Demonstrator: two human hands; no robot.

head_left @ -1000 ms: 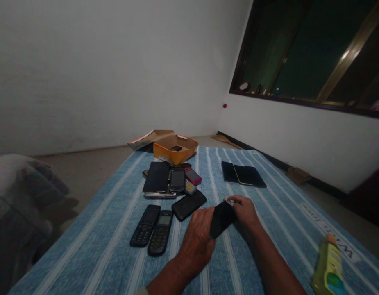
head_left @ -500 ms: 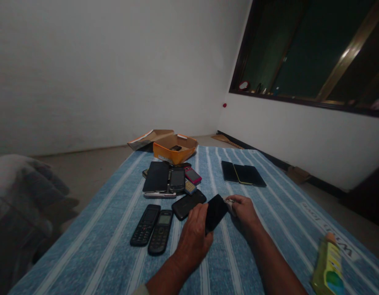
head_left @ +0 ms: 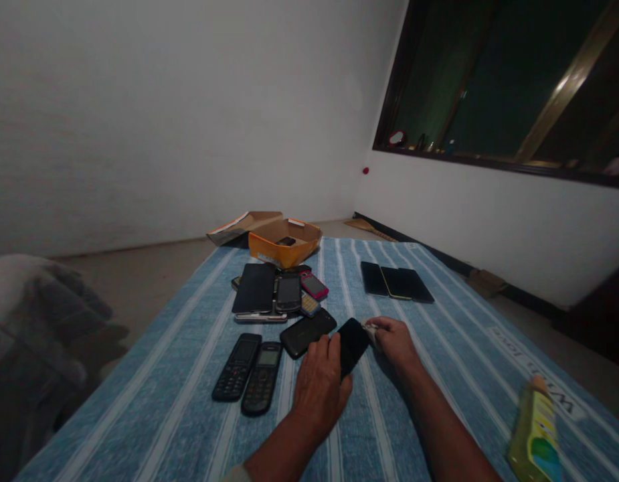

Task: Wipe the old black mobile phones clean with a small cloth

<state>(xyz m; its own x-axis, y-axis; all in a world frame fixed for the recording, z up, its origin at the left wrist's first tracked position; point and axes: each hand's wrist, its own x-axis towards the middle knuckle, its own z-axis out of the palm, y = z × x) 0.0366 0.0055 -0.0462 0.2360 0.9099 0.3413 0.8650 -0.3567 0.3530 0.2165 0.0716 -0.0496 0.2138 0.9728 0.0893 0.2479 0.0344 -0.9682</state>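
Observation:
My left hand (head_left: 320, 381) is closed round a black smartphone (head_left: 353, 347), its dark screen tilted up. At the phone's far right edge, my right hand (head_left: 397, 341) pinches a small crumpled whitish thing, like a cloth or tissue (head_left: 373, 331). Just beyond my left hand lies a dark phone (head_left: 309, 333), face down. Two black keypad phones, one (head_left: 237, 367) beside the other (head_left: 261, 378), rest to the left. Behind them is a pile of phones with a black tablet-like device (head_left: 255, 288), a grey phone (head_left: 289, 292) and a pink phone (head_left: 314, 286).
An open orange box (head_left: 282, 253) stands at the far end, a small dark phone inside it. Several dark flat phones (head_left: 412, 284) lie at the right. A yellow bottle (head_left: 536, 432) is near the right front. A striped blue cloth (head_left: 189, 408) covers the surface.
My left fingers have shifted slightly over the smartphone, covering more of its left side. My right hand stays at its edge with the whitish thing. The other phones have not moved.

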